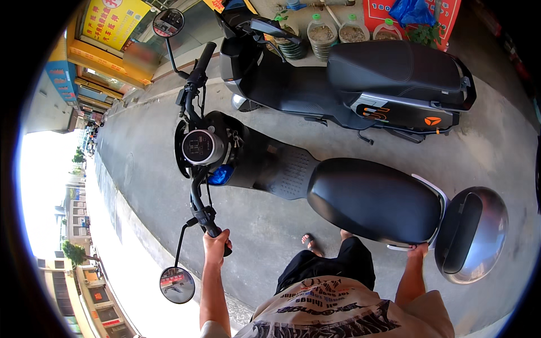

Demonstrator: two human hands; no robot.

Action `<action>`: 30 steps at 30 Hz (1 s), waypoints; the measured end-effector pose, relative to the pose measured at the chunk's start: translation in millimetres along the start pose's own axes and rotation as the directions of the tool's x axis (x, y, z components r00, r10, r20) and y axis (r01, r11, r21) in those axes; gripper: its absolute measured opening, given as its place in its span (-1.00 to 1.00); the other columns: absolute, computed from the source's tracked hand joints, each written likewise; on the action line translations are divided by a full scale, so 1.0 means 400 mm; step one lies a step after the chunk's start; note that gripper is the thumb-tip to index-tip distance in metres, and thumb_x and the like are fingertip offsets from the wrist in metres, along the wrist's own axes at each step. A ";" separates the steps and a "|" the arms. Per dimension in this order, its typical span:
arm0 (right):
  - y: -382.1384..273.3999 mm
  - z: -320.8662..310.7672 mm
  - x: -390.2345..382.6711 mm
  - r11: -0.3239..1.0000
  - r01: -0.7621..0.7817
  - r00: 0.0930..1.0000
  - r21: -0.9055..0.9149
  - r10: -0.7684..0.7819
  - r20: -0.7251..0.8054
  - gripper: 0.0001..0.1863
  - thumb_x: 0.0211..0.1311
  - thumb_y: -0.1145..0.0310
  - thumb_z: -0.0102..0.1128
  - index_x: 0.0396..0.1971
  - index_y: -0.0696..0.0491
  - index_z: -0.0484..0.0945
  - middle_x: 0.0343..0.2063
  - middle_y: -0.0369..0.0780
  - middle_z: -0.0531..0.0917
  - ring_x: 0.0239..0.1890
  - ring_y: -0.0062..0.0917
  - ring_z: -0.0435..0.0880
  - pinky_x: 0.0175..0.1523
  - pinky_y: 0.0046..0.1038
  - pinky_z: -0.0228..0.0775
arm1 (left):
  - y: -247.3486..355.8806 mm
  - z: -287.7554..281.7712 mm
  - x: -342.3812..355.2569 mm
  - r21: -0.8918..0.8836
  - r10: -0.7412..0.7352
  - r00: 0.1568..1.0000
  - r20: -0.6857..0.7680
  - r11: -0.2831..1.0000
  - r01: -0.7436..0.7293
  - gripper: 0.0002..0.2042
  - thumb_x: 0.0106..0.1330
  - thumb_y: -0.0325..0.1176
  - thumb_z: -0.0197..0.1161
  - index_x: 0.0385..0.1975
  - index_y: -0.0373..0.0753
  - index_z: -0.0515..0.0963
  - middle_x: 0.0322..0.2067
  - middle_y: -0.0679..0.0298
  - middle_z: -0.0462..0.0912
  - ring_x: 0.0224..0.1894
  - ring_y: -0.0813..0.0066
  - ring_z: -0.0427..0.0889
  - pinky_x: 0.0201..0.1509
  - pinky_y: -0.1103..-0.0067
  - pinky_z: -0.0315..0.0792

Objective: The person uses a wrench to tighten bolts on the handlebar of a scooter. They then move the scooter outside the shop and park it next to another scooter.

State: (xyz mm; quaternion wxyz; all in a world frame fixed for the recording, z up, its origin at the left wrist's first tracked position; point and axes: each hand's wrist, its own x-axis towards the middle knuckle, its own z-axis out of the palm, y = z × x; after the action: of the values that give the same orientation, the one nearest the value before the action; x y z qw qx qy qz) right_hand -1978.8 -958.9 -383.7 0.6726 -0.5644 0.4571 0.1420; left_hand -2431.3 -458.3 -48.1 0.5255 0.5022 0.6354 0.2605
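A black electric scooter (276, 163) stands crosswise in front of me, handlebars to the left and seat (372, 200) to the right. My left hand (215, 245) is closed around the near handlebar grip (228, 249). At the back of the seat, my right hand (418, 249) grips the pale metal grab rail (398, 247), its fingers partly hidden beneath. A round display (200, 147) is lit between the handlebars, with keys (237, 138) beside it. Something blue (220, 175) sits in the front pocket. Behind the seat is a rounded silver-and-black top box (473, 234).
A second black scooter (360, 96) is parked close beyond mine. Cut plastic bottles used as planters (322, 38) line the far side, near a red sign (445, 17). The near mirror (177, 285) sticks out beside my left forearm. Shopfronts (104, 62) and a sunlit street lie left.
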 end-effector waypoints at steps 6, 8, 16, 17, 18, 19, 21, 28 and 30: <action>-0.037 0.032 0.020 0.998 -0.050 0.992 0.036 0.045 0.120 -0.72 0.29 0.22 -0.21 -0.51 -0.07 0.48 -0.71 -0.33 0.41 -0.76 -0.57 0.24 -0.66 -0.48 0.12 | 0.025 0.052 -0.033 -0.005 0.035 0.999 -0.042 0.999 -0.035 -0.81 0.14 -0.54 0.25 -0.57 -0.23 0.34 -0.70 0.31 0.41 -0.75 0.48 0.43 -0.66 0.53 0.38; -0.088 0.084 -0.035 0.995 -0.098 0.995 0.030 0.098 -0.007 -0.68 0.32 0.18 -0.27 -0.50 -0.06 0.47 -0.72 -0.35 0.38 -0.78 -0.57 0.18 -0.66 -0.45 0.13 | 0.007 0.090 0.003 -0.064 0.048 0.999 -0.006 0.997 -0.048 -0.81 0.14 -0.54 0.24 -0.57 -0.23 0.34 -0.70 0.31 0.42 -0.77 0.47 0.43 -0.67 0.53 0.36; -0.156 0.163 -0.106 0.997 -0.061 0.990 0.046 0.067 -0.124 -0.81 0.22 0.39 -0.31 -0.40 0.04 0.36 -0.66 -0.26 0.36 -0.81 -0.54 0.18 -0.70 -0.41 0.18 | -0.040 0.135 0.071 -0.179 0.011 0.999 0.038 0.984 -0.004 -0.83 0.23 -0.52 0.20 -0.43 -0.26 0.31 -0.67 0.32 0.38 -0.73 0.49 0.41 -0.64 0.52 0.39; -0.160 0.158 -0.107 0.997 -0.062 0.990 0.051 0.068 -0.127 -0.81 0.24 0.37 -0.29 -0.38 0.05 0.37 -0.66 -0.25 0.37 -0.81 -0.54 0.20 -0.71 -0.39 0.18 | -0.034 0.154 0.061 -0.191 0.010 1.000 0.027 0.982 -0.005 -0.83 0.24 -0.52 0.20 -0.43 -0.25 0.31 -0.67 0.32 0.38 -0.73 0.48 0.41 -0.64 0.52 0.39; -0.167 0.159 -0.107 0.996 -0.061 0.989 0.063 0.069 -0.133 -0.81 0.24 0.36 -0.28 -0.38 0.05 0.37 -0.67 -0.25 0.36 -0.81 -0.54 0.20 -0.71 -0.38 0.18 | -0.022 0.173 0.057 -0.179 0.025 0.999 0.028 0.984 -0.020 -0.81 0.25 -0.48 0.22 -0.47 -0.23 0.30 -0.66 0.35 0.37 -0.69 0.51 0.41 -0.60 0.52 0.38; -0.170 0.152 -0.100 0.996 -0.059 0.988 0.061 0.067 -0.138 -0.81 0.25 0.35 -0.27 -0.38 0.06 0.38 -0.68 -0.26 0.35 -0.82 -0.54 0.20 -0.71 -0.38 0.18 | -0.023 0.177 0.045 -0.190 0.028 0.999 0.029 0.982 -0.022 -0.81 0.25 -0.48 0.22 -0.47 -0.23 0.30 -0.67 0.34 0.37 -0.69 0.51 0.41 -0.61 0.53 0.38; -0.167 0.144 -0.092 0.999 -0.042 0.990 0.019 0.044 -0.135 -0.81 0.27 0.32 -0.22 -0.49 0.01 0.37 -0.73 -0.30 0.31 -0.79 -0.55 0.21 -0.66 -0.41 0.20 | -0.041 0.184 0.052 -0.191 0.044 0.999 0.030 0.981 -0.038 -0.80 0.25 -0.48 0.22 -0.49 -0.22 0.30 -0.68 0.34 0.36 -0.71 0.51 0.40 -0.62 0.55 0.37; -0.101 0.020 -0.140 0.897 -0.121 0.984 -0.424 0.165 0.068 -0.45 0.12 0.12 0.13 0.05 0.12 0.31 -0.16 -0.17 0.45 -0.09 -0.26 0.53 0.09 -0.15 0.42 | -0.006 0.291 0.020 -0.329 0.049 0.997 -0.064 0.942 -0.068 -0.79 0.24 -0.52 0.24 -0.47 -0.24 0.29 -0.67 0.29 0.38 -0.74 0.46 0.40 -0.64 0.53 0.36; -0.034 0.017 -0.246 0.620 -0.153 0.854 -0.769 0.474 0.213 -0.58 0.19 0.14 0.15 -0.09 0.15 0.43 -0.21 -0.11 0.54 -0.13 -0.22 0.61 0.04 -0.07 0.49 | 0.012 0.325 0.014 -0.379 0.019 0.989 -0.146 0.922 -0.073 -0.80 0.23 -0.53 0.23 -0.49 -0.24 0.29 -0.71 0.30 0.37 -0.77 0.48 0.38 -0.67 0.54 0.33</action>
State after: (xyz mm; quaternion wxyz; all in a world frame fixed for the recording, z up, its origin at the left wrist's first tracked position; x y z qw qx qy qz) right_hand -2019.5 -925.4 -299.2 0.4327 -0.6518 0.3094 0.5405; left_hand -2308.2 -477.0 -86.9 0.5616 0.3850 0.5954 0.4265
